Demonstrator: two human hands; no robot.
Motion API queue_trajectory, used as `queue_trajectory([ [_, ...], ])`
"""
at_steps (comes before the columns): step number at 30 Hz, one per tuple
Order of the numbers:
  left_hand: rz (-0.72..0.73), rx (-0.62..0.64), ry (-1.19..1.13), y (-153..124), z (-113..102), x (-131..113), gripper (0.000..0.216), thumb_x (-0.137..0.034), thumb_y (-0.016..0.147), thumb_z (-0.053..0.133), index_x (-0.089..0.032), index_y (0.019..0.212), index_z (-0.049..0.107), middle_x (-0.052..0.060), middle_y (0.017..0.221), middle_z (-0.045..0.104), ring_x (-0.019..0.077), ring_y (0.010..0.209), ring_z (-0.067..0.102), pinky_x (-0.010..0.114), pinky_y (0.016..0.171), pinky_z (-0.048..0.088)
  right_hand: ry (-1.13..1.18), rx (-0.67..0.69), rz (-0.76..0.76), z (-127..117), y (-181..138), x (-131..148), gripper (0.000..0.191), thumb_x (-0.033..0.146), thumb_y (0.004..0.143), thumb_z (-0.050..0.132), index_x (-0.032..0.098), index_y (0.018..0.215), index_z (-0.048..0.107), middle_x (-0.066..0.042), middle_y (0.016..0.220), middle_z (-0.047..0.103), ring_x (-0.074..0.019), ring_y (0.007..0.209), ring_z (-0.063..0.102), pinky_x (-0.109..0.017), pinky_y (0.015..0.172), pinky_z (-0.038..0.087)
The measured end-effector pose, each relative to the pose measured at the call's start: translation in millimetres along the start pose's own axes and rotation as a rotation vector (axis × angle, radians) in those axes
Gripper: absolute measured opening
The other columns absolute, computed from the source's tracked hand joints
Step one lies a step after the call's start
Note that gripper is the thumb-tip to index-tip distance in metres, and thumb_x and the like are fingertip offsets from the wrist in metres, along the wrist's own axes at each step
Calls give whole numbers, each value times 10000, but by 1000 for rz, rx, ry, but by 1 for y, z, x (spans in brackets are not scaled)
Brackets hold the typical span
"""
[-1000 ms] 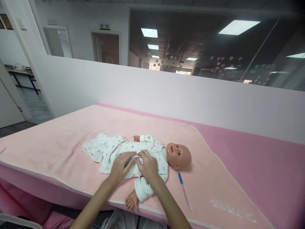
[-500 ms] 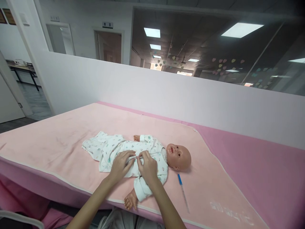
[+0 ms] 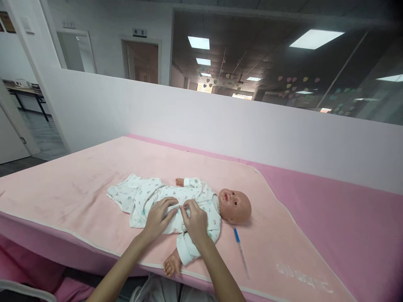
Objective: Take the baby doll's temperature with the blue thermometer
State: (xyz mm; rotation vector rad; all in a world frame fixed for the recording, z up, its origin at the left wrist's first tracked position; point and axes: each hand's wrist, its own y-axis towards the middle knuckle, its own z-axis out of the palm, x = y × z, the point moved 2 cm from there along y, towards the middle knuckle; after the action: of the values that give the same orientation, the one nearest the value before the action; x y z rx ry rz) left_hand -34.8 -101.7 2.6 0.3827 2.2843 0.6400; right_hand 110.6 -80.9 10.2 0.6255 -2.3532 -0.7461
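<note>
A baby doll lies on its back with its head to the right. It wears white baby clothes with a small green print, spread over its body and to the left. Over the doll's middle, my left hand pinches the front edge of the clothes between thumb and fingers. Close beside it, my right hand pinches the same front, perhaps at a tie or fastening too small to make out. One doll hand sticks out of a sleeve near the front edge; the other lies on the far side.
The doll lies on a pale pink padded mat over a darker pink cover. A thin thermometer-like stick with a blue end rests right of my right forearm. A white wall with a window above stands behind.
The view has shifted very slightly. Both hands stay at the doll's front, with their fingertips moving only a little.
</note>
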Motion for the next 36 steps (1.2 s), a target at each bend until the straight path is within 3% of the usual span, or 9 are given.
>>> queue_trajectory([
  [19, 36, -50, 160, 0, 2, -4, 251, -310, 871, 406, -240, 981, 620, 51, 1024, 586, 214, 933, 538, 364, 801, 424, -32, -30, -22, 1, 0, 1, 76, 226, 812, 477, 204, 763, 531, 17, 743, 580, -94, 626, 557, -190, 548, 356],
  [36, -28, -6, -3, 1, 1, 2, 249, -332, 881, 390, -238, 949, 610, 30, 970, 614, 212, 909, 541, 363, 794, 422, -31, -83, 3, 4, 0, -2, 186, 317, 861, 454, 201, 804, 588, -11, 740, 626, -125, 647, 595, -206, 552, 386],
])
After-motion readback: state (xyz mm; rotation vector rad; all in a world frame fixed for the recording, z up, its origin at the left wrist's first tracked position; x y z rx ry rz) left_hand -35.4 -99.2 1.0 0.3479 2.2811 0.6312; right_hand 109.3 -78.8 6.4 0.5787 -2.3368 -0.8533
